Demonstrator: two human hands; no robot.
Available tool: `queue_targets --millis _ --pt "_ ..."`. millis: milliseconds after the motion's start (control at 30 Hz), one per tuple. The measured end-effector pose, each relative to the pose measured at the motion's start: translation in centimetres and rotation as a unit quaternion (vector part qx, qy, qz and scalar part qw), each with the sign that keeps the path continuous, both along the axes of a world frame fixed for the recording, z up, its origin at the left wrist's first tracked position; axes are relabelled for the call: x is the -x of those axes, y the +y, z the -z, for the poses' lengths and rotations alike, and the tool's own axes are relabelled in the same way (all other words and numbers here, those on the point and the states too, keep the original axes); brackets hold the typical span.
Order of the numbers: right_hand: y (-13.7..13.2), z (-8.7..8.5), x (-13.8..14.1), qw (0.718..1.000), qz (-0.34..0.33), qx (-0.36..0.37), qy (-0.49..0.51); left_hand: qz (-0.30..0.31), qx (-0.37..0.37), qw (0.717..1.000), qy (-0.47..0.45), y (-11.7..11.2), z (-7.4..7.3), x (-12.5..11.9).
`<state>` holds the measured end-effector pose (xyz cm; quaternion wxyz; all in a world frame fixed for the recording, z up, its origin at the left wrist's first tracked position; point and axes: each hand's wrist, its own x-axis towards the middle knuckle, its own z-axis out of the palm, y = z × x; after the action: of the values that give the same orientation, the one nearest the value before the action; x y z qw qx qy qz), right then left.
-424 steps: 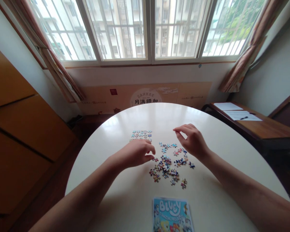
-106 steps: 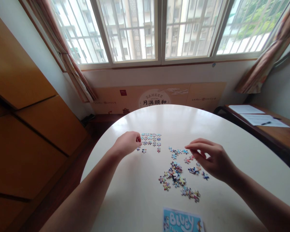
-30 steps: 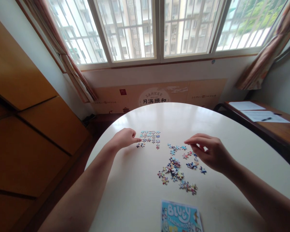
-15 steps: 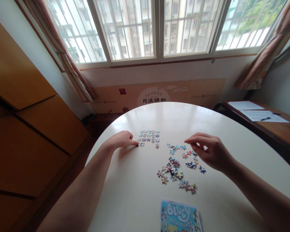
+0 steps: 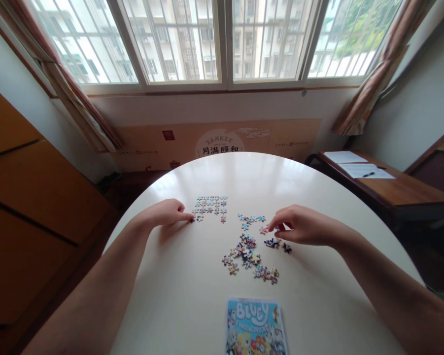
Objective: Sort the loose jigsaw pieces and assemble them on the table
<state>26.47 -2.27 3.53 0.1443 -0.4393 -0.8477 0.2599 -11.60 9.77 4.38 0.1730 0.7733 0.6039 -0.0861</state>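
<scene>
A partly joined jigsaw block [image 5: 210, 204] lies on the round white table [image 5: 192, 296]. My left hand [image 5: 164, 213] rests beside its lower left corner, fingers curled, one fingertip pressing a small piece against the block's edge. My right hand [image 5: 303, 227] is lowered onto the loose pieces [image 5: 249, 251], thumb and fingers pinched on a small piece at the heap's upper right.
A blue Bluey picture card [image 5: 255, 328] lies at the table's near edge. A wooden side desk [image 5: 395, 190] with papers and a pen stands to the right. Orange cabinets [image 5: 29, 197] line the left wall. Windows and curtains are behind.
My right hand has dropped from hovering to pinching a loose piece on the table. My left hand stays at the block's corner. The view has shifted a little.
</scene>
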Motion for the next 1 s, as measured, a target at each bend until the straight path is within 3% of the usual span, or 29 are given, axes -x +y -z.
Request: queue_targets --millis 167,400,1000 --pt "-0.3 -0.1 0.4 0.999 -0.031 0.023 -0.036 -0.025 0.023 0.999 -0.011 0.0 -0.3 -0.2" --pt "-0.3 -0.7 -0.1 0.995 0.002 0.049 -0.089 -0.029 -0.003 0.999 -0.015 -0.1 -0.2 -0.7" --pt "-0.7 -0.6 0.2 0.995 -0.007 0.035 -0.089 -0.02 -0.028 0.999 -0.018 0.0 -0.1 -0.5"
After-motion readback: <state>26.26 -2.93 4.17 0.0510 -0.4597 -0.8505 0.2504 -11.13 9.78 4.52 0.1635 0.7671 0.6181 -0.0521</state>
